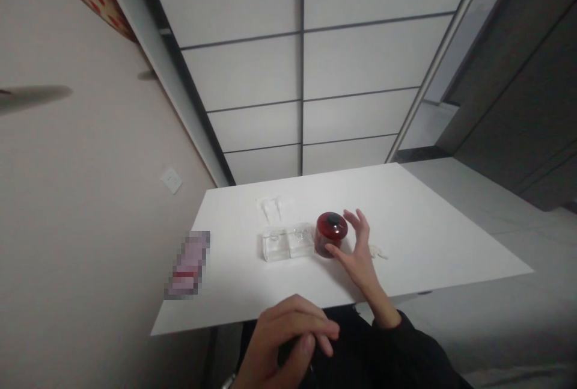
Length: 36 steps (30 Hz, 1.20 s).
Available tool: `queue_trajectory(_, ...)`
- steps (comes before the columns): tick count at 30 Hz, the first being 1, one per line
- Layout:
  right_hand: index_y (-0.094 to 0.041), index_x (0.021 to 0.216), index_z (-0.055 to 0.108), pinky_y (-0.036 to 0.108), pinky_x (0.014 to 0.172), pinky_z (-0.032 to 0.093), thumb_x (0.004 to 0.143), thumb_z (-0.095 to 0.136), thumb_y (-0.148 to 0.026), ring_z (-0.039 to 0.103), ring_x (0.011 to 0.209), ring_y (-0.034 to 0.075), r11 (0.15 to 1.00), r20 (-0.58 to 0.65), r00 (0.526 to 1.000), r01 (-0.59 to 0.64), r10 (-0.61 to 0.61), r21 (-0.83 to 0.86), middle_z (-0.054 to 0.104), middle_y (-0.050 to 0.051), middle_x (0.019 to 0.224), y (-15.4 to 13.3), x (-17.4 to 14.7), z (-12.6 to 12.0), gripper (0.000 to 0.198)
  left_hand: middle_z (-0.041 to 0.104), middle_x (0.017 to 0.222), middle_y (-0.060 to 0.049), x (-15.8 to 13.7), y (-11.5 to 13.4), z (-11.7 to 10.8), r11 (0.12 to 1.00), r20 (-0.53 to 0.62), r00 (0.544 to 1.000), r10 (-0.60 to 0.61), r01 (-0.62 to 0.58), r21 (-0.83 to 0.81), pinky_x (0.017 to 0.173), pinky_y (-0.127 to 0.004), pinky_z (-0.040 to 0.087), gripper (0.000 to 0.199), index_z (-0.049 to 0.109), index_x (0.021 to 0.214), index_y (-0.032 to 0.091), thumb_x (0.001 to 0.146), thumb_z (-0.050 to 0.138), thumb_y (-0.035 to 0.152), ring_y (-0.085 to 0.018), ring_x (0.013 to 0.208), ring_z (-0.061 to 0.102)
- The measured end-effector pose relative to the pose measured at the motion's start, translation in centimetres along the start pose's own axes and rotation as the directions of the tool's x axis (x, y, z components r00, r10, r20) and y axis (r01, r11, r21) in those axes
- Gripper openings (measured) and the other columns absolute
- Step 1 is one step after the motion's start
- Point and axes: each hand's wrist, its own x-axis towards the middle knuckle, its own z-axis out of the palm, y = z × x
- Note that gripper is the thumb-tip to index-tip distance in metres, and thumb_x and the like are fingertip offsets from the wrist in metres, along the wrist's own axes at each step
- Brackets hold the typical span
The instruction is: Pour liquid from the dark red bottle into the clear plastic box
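A: Where are your right fingers (359,220)?

B: Spread wide beside the red jar (331,233), thumb tip touching its lower side, nothing gripped. Your right hand (358,251) rests over the white table (428,238).

A: And the left hand (288,341)?

B: Near your lap below the table edge, fingers curled loosely; you can't tell whether they hold anything.

A: What's around the jar?

B: A clear box (287,243) touches its left side, two droppers (270,207) lie behind that, and a pink packet (189,264) sits well apart at the left edge.
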Motion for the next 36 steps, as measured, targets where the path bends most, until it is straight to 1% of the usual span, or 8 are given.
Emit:
queue_trajectory(2,-0.024,0.166,0.027,0.063,0.122,0.042,0.078,0.085,-0.056,0.055,0.145,0.037,0.992,0.128,0.987,-0.104,0.094,0.073,0.054,0.021,0.158,1.1,0.7,0.4,0.11,0.08,0.096,-0.006,-0.7,-2.5,0.7,0.996,-0.034,0.996,-0.079,0.077,-0.049,0.075,-0.026,0.06,0.028,0.078,0.125,0.033,0.11,0.055,0.025,-0.015,0.076,0.075)
queue_trajectory(5,-0.02,0.149,0.051,0.059,0.112,0.052,0.076,0.086,-0.056,0.068,0.126,0.036,0.966,0.127,0.969,-0.228,0.213,0.12,0.069,0.019,0.139,2.0,0.4,-0.2,0.089,0.08,0.098,-0.007,-1.7,-5.2,0.9,0.964,-0.045,0.967,-0.249,0.243,-0.112,0.079,-0.029,0.059,0.025,0.079,0.12,0.026,0.109,0.058,0.032,-0.016,0.079,0.075)
queue_trajectory(10,-0.019,0.12,0.07,0.051,0.093,0.06,0.073,0.088,-0.059,0.072,0.099,0.032,0.991,0.034,0.992,-0.123,0.121,0.053,0.077,0.012,0.108,1.6,-0.6,-3.7,0.064,0.08,0.104,-0.012,-2.1,-7.3,0.2,0.89,-0.076,0.901,-0.428,0.405,-0.207,0.082,-0.034,0.06,0.037,0.077,0.122,0.018,0.105,0.064,0.048,-0.02,0.084,0.076)
queue_trajectory(16,-0.019,0.13,0.066,0.047,0.085,0.063,0.076,0.086,-0.06,0.074,0.095,0.03,0.982,0.042,0.986,-0.163,0.159,0.095,0.077,0.012,0.113,1.6,-0.9,-4.5,0.071,0.077,0.102,-0.009,-1.9,-8.8,-1.7,0.956,-0.283,0.939,-0.196,0.246,0.156,0.085,-0.036,0.061,0.025,0.077,0.113,0.02,0.108,0.057,0.035,-0.022,0.093,0.074)
queue_trajectory(20,-0.019,0.13,0.067,0.051,0.097,0.06,0.076,0.085,-0.059,0.073,0.106,0.032,0.98,0.126,0.975,-0.191,0.183,0.058,0.077,0.013,0.119,1.6,-0.7,-3.6,0.069,0.075,0.119,-0.008,-2.0,-9.4,-4.5,0.843,-0.37,0.928,0.054,0.156,0.515,0.106,-0.043,0.056,0.023,0.073,0.122,0.024,0.107,0.056,0.024,-0.024,0.118,0.069)
queue_trajectory(24,-0.019,0.129,0.068,0.054,0.102,0.057,0.077,0.083,-0.058,0.072,0.111,0.034,0.978,0.141,0.97,-0.204,0.198,0.036,0.077,0.015,0.121,1.3,-0.7,-3.3,0.066,0.072,0.126,-0.008,-2.0,-9.2,-5.9,0.735,-0.376,0.913,0.158,0.146,0.662,0.107,-0.045,0.057,0.025,0.069,0.128,0.025,0.107,0.055,0.024,-0.025,0.122,0.067)
queue_trajectory(30,-0.02,0.135,0.066,0.058,0.11,0.054,0.077,0.084,-0.06,0.07,0.122,0.037,0.994,0.163,0.982,-0.106,0.1,0.03,0.075,0.016,0.13,1.5,-1.7,-3.7,0.073,0.062,0.147,-0.012,-1.8,-10.0,-6.0,0.696,-0.27,0.959,0.081,0.14,0.704,0.12,-0.054,0.049,0.039,0.057,0.146,0.028,0.107,0.054,0.024,-0.028,0.141,0.057)
queue_trajectory(36,-0.019,0.144,0.063,0.057,0.115,0.053,0.075,0.086,-0.067,0.067,0.132,0.041,0.991,0.268,0.961,-0.1,0.071,0.093,0.072,0.019,0.14,0.7,-3.5,-2.7,0.088,0.028,0.176,-0.018,-2.0,-13.9,-7.8,0.667,-0.328,0.927,-0.183,0.362,0.651,0.131,-0.068,0.03,0.097,0.018,0.17,0.029,0.094,0.077,0.039,-0.04,0.164,0.029)
